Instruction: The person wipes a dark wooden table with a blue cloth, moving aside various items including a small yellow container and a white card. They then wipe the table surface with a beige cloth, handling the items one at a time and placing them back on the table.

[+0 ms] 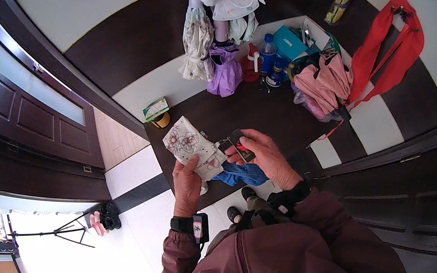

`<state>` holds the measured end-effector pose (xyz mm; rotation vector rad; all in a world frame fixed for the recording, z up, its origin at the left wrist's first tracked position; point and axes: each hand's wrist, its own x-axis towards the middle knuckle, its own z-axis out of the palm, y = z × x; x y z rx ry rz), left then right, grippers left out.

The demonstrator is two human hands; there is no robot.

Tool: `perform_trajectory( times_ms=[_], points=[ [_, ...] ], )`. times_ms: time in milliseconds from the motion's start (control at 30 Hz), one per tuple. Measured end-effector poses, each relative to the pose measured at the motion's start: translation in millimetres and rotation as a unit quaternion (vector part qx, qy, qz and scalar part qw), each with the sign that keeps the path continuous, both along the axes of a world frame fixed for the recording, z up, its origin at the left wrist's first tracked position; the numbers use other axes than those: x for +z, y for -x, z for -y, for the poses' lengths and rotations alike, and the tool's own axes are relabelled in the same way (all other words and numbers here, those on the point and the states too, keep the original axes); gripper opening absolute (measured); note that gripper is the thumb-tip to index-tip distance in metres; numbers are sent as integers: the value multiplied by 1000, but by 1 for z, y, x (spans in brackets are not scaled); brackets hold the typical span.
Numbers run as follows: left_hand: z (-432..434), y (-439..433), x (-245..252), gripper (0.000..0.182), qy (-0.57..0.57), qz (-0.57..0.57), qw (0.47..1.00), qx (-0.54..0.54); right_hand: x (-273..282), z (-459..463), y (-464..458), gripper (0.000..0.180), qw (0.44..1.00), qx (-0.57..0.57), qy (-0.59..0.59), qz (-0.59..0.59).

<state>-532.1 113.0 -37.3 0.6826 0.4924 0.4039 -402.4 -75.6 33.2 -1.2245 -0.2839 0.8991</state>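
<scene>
My left hand point(187, 183) grips a flat white fabric piece point(194, 143) printed with brown flowers, perhaps a folded pouch, with the thumb on top. Beside it, my right hand point(266, 157) pinches a small dark flat item point(242, 145) with a red mark, like a card or thin packet. Its near end comes close to the pouch's right edge; I cannot tell whether the two are joined. A crumpled blue cloth point(242, 175) lies below both hands on the dark brown tabletop point(244, 110), partly hidden by them.
Folded umbrellas point(225, 69) hang on the wall. Blue-capped bottles point(268, 52), a teal box point(291, 44) and a pink umbrella point(324, 78) crowd the back. A red sash point(372, 45) hangs at right. A yellow-and-black container point(161, 120) stands left; a black tripod point(55, 233) stands on the floor.
</scene>
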Motion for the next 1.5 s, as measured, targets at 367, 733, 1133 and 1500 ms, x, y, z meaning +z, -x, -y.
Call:
perform_trajectory(
  times_ms=[367, 733, 1133, 1500],
  points=[
    [19, -3, 0, 58, 51, 10, 998, -41, -37, 11, -21, 25, 980, -39, 101, 167],
    [32, 1, -40, 49, 240, -56, 956, -159, -73, 35, -29, 66, 981, 117, 80, 131],
    [60, 7, -20, 44, -202, -70, 896, -389, -77, 45, -6, 108, 982, 67, 104, 141],
    [78, -8, -3, 69, 9, -77, 958, -276, -85, 48, 6, 59, 990, -101, 72, 64]
  ],
)
